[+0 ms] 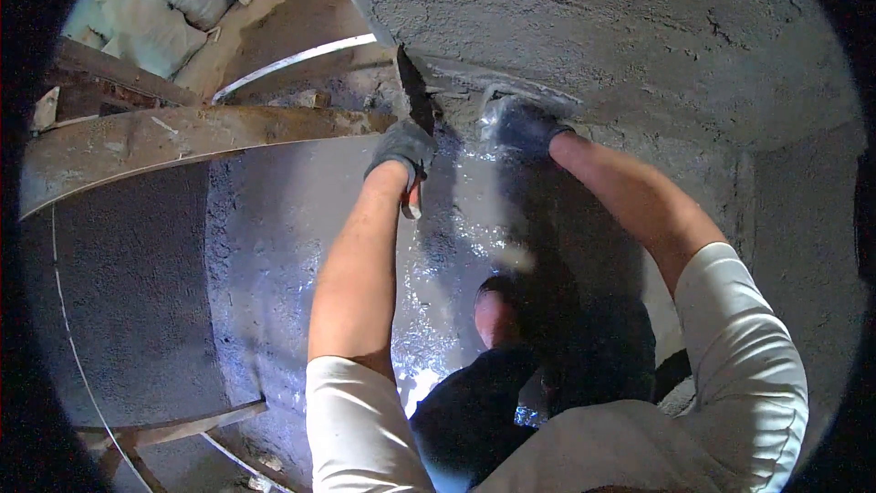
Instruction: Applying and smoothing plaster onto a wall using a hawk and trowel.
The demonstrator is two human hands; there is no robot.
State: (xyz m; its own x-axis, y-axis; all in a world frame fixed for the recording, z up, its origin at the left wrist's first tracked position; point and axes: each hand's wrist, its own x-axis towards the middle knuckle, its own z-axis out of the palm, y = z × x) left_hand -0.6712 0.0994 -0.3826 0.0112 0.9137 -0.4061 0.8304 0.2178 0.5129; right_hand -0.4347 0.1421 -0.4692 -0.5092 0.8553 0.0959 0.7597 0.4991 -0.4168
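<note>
Head-worn fisheye view, looking steeply down, near

A rough grey wall (pixel 630 27) borders a wet, brightly glinting floor (pixel 420 319).

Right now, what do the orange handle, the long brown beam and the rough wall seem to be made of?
Orange handle: smooth-looking, perhaps plastic or painted wood; its bright colour fits both.
Long brown beam: probably wood, worn, with a brown, stained face.
Rough wall: likely cement plaster, matte grey, with grainy ridges.
</note>
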